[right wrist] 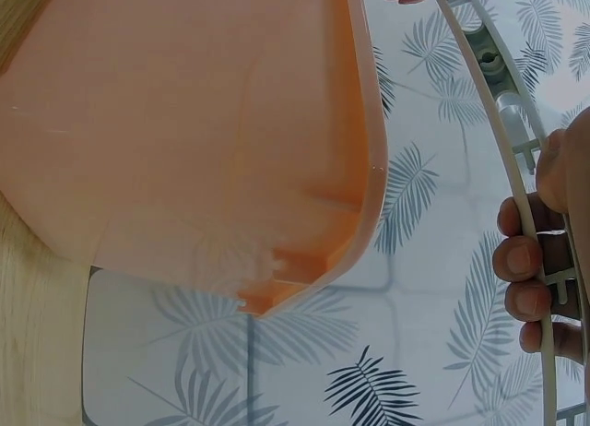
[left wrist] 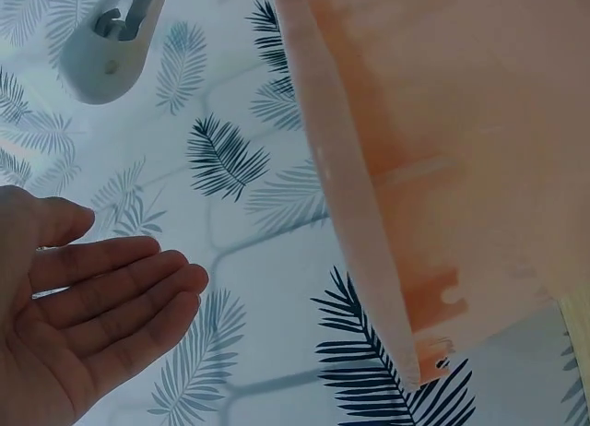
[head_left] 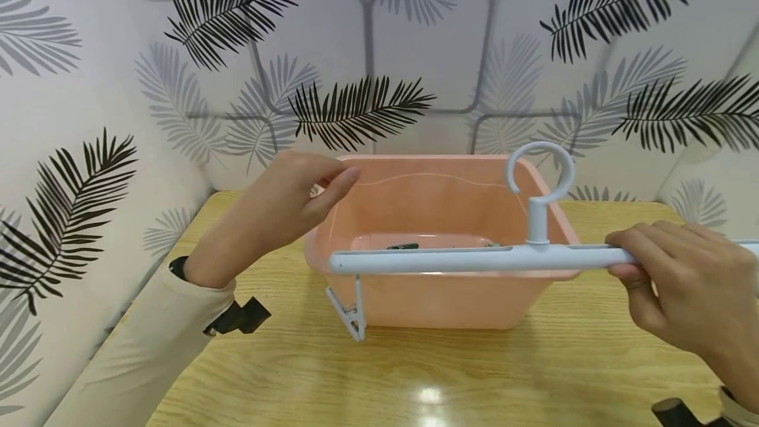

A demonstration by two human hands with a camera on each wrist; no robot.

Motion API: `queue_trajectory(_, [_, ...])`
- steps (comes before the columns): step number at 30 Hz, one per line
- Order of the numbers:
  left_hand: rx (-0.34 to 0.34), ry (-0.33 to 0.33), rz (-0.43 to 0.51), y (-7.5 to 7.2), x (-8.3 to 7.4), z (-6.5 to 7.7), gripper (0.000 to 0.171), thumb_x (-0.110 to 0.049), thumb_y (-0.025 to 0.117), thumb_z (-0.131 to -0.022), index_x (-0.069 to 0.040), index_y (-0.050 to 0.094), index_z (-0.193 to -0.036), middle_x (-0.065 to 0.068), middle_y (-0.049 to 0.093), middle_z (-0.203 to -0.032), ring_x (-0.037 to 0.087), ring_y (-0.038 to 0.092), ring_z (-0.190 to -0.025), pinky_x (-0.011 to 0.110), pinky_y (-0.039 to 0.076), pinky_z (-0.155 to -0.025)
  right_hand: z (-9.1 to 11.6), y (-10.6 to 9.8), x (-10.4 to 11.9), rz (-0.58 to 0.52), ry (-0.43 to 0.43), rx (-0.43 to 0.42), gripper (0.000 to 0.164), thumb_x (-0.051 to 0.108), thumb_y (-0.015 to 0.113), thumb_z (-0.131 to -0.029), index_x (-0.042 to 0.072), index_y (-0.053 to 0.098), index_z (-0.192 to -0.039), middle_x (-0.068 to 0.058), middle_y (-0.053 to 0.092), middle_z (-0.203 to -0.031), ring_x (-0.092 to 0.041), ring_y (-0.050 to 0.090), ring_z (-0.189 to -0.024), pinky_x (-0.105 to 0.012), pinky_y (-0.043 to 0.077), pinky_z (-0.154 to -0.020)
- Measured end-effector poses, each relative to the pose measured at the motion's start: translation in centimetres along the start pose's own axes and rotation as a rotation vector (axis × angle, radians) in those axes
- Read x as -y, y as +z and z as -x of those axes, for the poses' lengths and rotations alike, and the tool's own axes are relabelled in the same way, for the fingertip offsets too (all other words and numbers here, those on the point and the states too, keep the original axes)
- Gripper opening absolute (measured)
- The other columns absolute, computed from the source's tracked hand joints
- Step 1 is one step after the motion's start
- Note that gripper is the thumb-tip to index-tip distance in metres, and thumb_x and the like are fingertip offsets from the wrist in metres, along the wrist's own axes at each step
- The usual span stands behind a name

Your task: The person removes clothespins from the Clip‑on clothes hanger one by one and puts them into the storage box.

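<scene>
A pale blue plastic hanger (head_left: 474, 260) with a round hook (head_left: 566, 170) is held level in front of the basin. My right hand (head_left: 690, 282) grips its bar right of the hook, and the right wrist view shows the fingers (right wrist: 527, 299) curled round the bar's ribbed underside. A pale blue clip (head_left: 351, 312) hangs below the left end of the bar. My left hand (head_left: 284, 196) is raised by the basin's left back corner and holds nothing; its fingers (left wrist: 129, 306) lie almost straight, side by side, in the left wrist view.
A pink plastic basin (head_left: 427, 302) stands on the wood-grain table (head_left: 284, 361). Small dark green items (head_left: 403, 246) lie on its bottom, partly hidden behind the hanger bar. Leaf-patterned wall covering (head_left: 427, 51) rises directly behind the table and along its left side.
</scene>
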State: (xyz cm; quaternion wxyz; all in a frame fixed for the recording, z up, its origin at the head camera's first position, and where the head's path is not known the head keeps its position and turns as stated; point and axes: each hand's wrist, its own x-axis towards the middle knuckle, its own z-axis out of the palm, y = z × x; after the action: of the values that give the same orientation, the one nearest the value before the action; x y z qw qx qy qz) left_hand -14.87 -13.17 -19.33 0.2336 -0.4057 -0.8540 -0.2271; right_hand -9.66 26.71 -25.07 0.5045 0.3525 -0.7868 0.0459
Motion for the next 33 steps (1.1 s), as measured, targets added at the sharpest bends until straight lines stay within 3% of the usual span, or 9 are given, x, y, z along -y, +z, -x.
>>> queue_trajectory(2, [-0.001,-0.024,-0.003,0.1,0.2,0.6,0.030,-0.013,0.055,-0.098,-0.011,0.058,-0.068,-0.005,0.049,-0.060,0.011,0.047,-0.060,0.029,0.041,-0.060,-0.1,0.0,0.0,0.001,0.001,-0.004,0.052,0.039,0.034,-0.101,0.000,0.060,-0.078,-0.006,0.058,-0.064,-0.025,0.052,-0.050,-0.043,0.038,-0.046])
queue_trajectory(6, [0.002,-0.052,0.005,0.3,0.5,1.5,0.023,-0.011,0.056,-0.097,-0.010,0.064,-0.075,-0.004,0.057,-0.065,0.010,0.056,-0.066,0.030,0.046,-0.064,-0.2,0.1,0.0,-0.004,0.005,-0.022,0.053,0.040,0.035,-0.101,0.001,0.060,-0.076,-0.006,0.057,-0.063,-0.025,0.051,-0.049,-0.043,0.037,-0.045])
queue_trajectory(9, [-0.022,-0.045,0.011,0.6,0.7,2.2,0.024,-0.009,0.057,-0.097,-0.010,0.062,-0.073,-0.005,0.052,-0.063,0.009,0.052,-0.061,0.028,0.043,-0.061,-0.2,-0.1,-0.1,-0.002,0.007,-0.014,0.053,0.039,0.034,-0.101,0.000,0.060,-0.077,-0.006,0.057,-0.063,-0.026,0.051,-0.050,-0.044,0.038,-0.046])
queue_trajectory(12, [-0.102,-0.038,0.018,1.0,0.8,3.0,0.022,-0.006,0.058,-0.095,-0.009,0.064,-0.074,-0.003,0.056,-0.065,0.009,0.052,-0.062,0.028,0.046,-0.061,-0.2,-0.2,-0.1,0.001,0.008,-0.003,0.053,0.039,0.034,-0.101,-0.001,0.060,-0.078,-0.007,0.058,-0.064,-0.027,0.052,-0.050,-0.046,0.040,-0.046])
queue_trajectory(14, [-0.167,-0.047,0.019,1.2,0.9,3.7,0.018,-0.004,0.059,-0.094,-0.008,0.068,-0.078,-0.001,0.064,-0.072,0.010,0.060,-0.067,0.030,0.051,-0.065,-0.2,-0.3,-0.2,0.005,0.008,0.004,0.053,0.038,0.034,-0.101,-0.001,0.060,-0.078,-0.008,0.058,-0.064,-0.027,0.052,-0.050,-0.047,0.041,-0.047])
queue_trajectory(19, [-0.273,-0.122,0.073,1.9,0.6,5.4,0.015,0.000,0.059,-0.093,-0.004,0.074,-0.090,0.003,0.072,-0.084,0.014,0.070,-0.077,0.030,0.056,-0.072,-0.5,-0.3,-0.3,0.005,0.002,-0.019,0.055,0.039,0.034,-0.101,-0.003,0.060,-0.079,-0.010,0.059,-0.064,-0.029,0.053,-0.049,-0.049,0.041,-0.047])
queue_trajectory(23, [-0.310,-0.204,0.246,2.9,-0.2,7.2,0.022,-0.001,0.052,-0.098,0.001,0.073,-0.092,0.006,0.072,-0.084,0.014,0.070,-0.072,0.024,0.055,-0.069,-0.8,-0.1,-0.1,-0.005,0.004,-0.059,0.054,0.039,0.035,-0.101,-0.003,0.060,-0.078,-0.011,0.059,-0.064,-0.032,0.055,-0.051,-0.049,0.040,-0.047])
queue_trajectory(27, [-0.317,-0.273,0.479,3.7,-1.3,8.7,0.034,-0.006,0.039,-0.103,0.003,0.072,-0.096,0.009,0.072,-0.086,0.016,0.070,-0.071,0.028,0.056,-0.069,-1.0,0.0,0.0,-0.017,0.011,-0.080,0.053,0.038,0.036,-0.101,-0.003,0.060,-0.077,-0.012,0.059,-0.064,-0.033,0.055,-0.051,-0.048,0.040,-0.048])
queue_trajectory(33, [-0.323,-0.235,0.723,5.6,-2.3,10.1,0.043,-0.002,0.027,-0.105,0.009,0.068,-0.103,0.017,0.071,-0.092,0.020,0.071,-0.081,0.035,0.057,-0.072,-0.9,0.2,0.1,-0.012,0.017,-0.081,0.055,0.040,0.036,-0.101,-0.002,0.059,-0.074,-0.010,0.056,-0.060,-0.032,0.053,-0.048,-0.049,0.039,-0.046])
